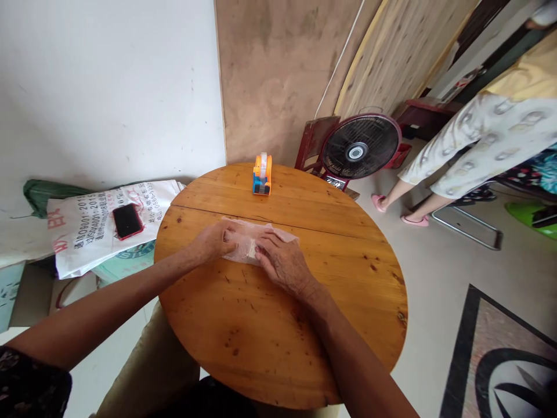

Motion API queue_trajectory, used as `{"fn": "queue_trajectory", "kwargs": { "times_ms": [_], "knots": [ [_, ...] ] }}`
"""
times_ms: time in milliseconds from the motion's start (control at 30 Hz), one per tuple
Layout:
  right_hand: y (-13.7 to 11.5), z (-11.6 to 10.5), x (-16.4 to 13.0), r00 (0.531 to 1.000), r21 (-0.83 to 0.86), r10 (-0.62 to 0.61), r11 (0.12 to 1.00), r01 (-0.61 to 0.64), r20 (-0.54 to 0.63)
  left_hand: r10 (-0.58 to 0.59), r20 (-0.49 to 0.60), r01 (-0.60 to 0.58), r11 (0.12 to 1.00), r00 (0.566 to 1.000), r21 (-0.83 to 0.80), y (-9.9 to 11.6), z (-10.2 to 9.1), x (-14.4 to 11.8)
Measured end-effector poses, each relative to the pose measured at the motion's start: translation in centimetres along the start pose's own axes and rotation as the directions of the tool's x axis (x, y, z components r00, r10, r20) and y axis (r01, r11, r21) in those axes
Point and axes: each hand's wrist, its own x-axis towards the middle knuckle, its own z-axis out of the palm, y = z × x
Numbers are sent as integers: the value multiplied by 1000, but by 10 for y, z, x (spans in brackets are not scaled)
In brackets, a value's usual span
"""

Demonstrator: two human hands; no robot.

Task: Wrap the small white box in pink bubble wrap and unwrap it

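On the round wooden table point(243, 296) lies a thin, translucent white wrapping sheet point(285, 234), crinkled like bubble wrap or foam. A small whitish piece point(251, 248) rests on it between my hands; its kind is too unclear to name. My left hand point(212, 241) grips the sheet's left end, thumb and fingers curled in. My right hand point(282, 261) is bent over the right part of the sheet, its fingertips pressed on it beside the whitish piece. Some fingertips are hidden. Farther back on the table stands an orange and blue tape dispenser point(262, 174) with a roll in it.
A phone point(127, 220) lies on a printed white sack point(100, 232) left of the table. Beyond the table's right far edge stands a dark red fan point(361, 148). A person in patterned trousers point(491, 139) stands to the right. Walls close off the back.
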Motion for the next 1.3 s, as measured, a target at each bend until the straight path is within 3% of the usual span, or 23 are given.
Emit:
{"fn": "queue_trajectory", "kwargs": {
  "times_ms": [100,200,333,433,533,733,867,1133,1300],
  "knots": [
    [-2,-1,1,998,-28,18,999,-16,54,-77,-25,81,982,997,170,4,-7,-6],
    [-2,-3,3,995,-67,13,998,-7,95,-189,-7,187,960,982,207,14,-19,-15],
    [-3,-6,4,988,-80,10,997,2,151,-451,129,455,890,883,-3,23,-24,-25],
    [-3,-7,5,985,-72,16,997,-4,174,-519,158,542,801,840,-253,21,-18,-27],
    [-2,-6,5,988,-59,19,998,-9,154,-520,164,535,723,838,-437,20,-9,-26],
    [0,-4,5,995,-21,-28,999,30,101,-462,171,474,690,870,-547,29,4,-24],
    [-1,-7,6,993,-36,2,999,3,116,-392,129,386,700,911,-600,32,12,-25],
    [4,-11,13,988,-16,-51,998,54,144,-290,62,266,747,955,-609,52,22,-22],
    [1,-10,12,985,42,20,999,-27,169,-237,51,223,790,970,-572,57,28,-18]
  ]
}}
